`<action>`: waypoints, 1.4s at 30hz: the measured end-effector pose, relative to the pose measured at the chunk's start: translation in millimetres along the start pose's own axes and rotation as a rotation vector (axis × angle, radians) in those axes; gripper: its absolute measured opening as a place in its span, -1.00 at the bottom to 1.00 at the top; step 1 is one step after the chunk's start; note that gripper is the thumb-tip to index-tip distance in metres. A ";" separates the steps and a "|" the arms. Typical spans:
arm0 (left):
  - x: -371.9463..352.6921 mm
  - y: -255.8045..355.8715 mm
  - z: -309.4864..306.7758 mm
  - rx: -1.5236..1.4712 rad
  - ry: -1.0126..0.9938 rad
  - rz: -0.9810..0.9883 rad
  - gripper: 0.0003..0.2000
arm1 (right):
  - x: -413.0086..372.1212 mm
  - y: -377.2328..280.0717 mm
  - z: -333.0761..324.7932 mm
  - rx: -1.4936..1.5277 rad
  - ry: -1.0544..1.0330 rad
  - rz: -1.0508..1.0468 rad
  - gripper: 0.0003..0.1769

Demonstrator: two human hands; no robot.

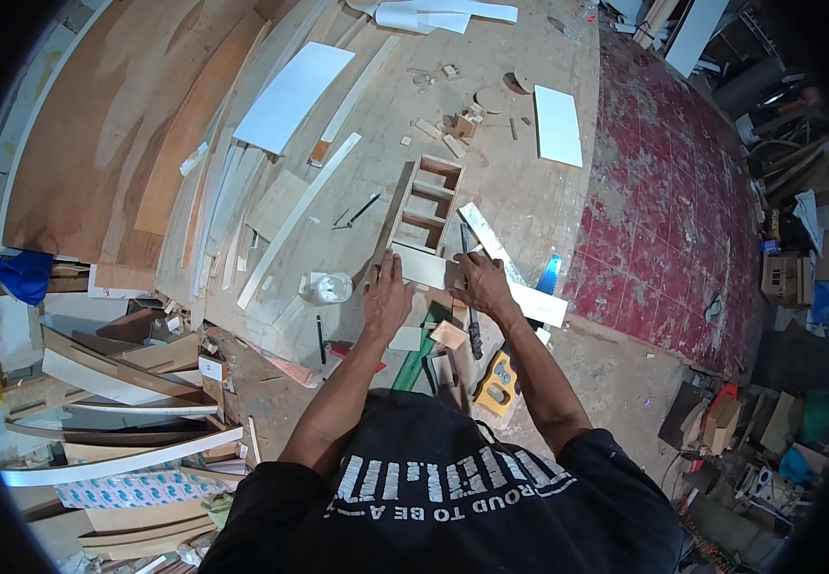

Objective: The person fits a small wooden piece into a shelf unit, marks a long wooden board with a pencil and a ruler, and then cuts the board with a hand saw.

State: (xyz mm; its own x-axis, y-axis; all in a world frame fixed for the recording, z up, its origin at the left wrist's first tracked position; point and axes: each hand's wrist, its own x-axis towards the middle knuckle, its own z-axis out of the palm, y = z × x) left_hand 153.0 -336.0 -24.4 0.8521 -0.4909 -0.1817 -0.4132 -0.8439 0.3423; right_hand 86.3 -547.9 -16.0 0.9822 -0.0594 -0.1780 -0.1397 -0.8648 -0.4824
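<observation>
A small wooden frame with several compartments (pixel 431 206) lies on the work table. Across its near end runs a pale board (pixel 422 267). My left hand (pixel 387 295) rests on the board's left end, its fingers close together; whether it grips the board is hard to see. At the right part of the board is my right hand (pixel 484 285), its fingers bent, beside a dark slim tool (pixel 474 330); what its fingertips hold is hidden. A white strip (pixel 541 306) reaches out past the right wrist. The yellow saw handle (pixel 497 383) lies near my right forearm.
A clear plastic cup (pixel 332 287) stands left of my left hand. Long wood strips (pixel 299 220) and a white panel (pixel 295 96) lie at left. Another white panel (pixel 558 125) is at upper right, beside a red worn surface (pixel 658 210). Stacked offcuts (pixel 127 411) fill the lower left.
</observation>
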 end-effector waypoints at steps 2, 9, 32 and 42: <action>-1.6 0.9 1.2 0.011 0.003 0.000 -0.35 | -0.9 5.4 7.4 0.015 -0.023 -0.003 -0.31; 2.5 0.5 -1.4 0.019 0.034 0.043 -0.34 | -0.2 13.3 7.8 0.064 -0.070 -0.083 -0.32; -32.9 -18.5 15.2 -0.388 0.236 -0.108 -0.32 | -50.3 -25.5 46.2 -0.161 0.210 -0.219 -0.50; -17.6 -19.4 32.1 -0.409 0.276 -0.220 -0.40 | -51.3 -23.6 46.3 -0.023 0.099 -0.117 -0.28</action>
State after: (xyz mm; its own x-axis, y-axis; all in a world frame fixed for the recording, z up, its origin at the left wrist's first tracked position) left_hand 135.7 -317.9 -57.4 0.9799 -0.1905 -0.0596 -0.1034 -0.7398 0.6648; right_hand 33.4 -501.3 -35.2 0.9993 -0.0059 -0.0357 -0.0222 -0.8799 -0.4747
